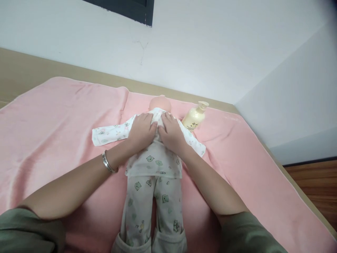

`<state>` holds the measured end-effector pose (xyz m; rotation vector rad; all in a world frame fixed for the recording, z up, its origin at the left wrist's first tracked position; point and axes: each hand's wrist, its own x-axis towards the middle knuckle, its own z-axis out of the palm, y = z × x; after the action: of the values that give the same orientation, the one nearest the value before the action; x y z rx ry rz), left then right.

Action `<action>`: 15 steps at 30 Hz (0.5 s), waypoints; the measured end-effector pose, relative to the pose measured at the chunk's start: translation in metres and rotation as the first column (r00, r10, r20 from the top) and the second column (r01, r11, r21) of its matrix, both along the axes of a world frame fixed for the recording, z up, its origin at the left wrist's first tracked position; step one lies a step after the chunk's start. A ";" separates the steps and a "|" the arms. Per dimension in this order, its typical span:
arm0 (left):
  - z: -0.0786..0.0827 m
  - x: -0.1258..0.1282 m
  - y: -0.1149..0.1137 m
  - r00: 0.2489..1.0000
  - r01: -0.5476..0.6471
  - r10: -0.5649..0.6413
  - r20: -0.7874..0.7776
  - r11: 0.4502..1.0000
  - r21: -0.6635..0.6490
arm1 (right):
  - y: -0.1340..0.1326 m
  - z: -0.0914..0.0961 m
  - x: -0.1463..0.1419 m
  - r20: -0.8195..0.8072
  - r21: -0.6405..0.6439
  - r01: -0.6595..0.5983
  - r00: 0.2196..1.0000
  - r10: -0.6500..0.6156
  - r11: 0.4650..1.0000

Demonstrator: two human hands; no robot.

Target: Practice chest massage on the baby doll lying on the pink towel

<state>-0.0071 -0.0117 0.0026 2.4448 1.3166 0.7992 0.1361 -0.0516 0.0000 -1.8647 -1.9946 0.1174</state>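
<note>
A baby doll (160, 104) lies stretched out on a pink blanket (231, 165), its head away from me. It wears a white long-sleeved top (158, 160) and matching trousers (165, 207) printed with small green animals, cuffs folded up. My left hand (143, 130) rests flat on the left side of the doll's upper body, fingers reaching toward the shoulder. On the other side lies my right hand (172, 133), also flat, its thumb close to the left one. Both palms cover much of the top. The sleeves spread out sideways.
A pale yellow pump bottle (194, 118) stands on the blanket right of the doll's head, close to its right-hand sleeve. Behind the blanket runs a wooden edge (105, 75) against a white wall (197, 52). A dark frame (131, 10) shows at the top.
</note>
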 end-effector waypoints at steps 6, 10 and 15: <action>-0.004 0.007 -0.018 0.996 0.079 -0.072 -0.053 0.985 0.153 | 0.011 -0.001 0.014 0.047 -0.010 0.046 0.998 -0.045 0.999; 0.001 0.000 0.006 0.998 0.030 -0.034 -0.060 0.997 -0.067 | -0.026 0.005 -0.012 0.216 0.080 -0.019 0.976 0.001 0.997; -0.001 -0.001 0.001 0.988 0.025 -0.014 -0.157 0.997 0.069 | -0.021 0.009 -0.012 0.196 0.049 -0.061 0.979 0.050 0.997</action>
<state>-0.0083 -0.0108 0.0018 2.6190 1.3359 0.6718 0.1244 -0.0722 0.0093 -1.8483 -2.1569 -0.1070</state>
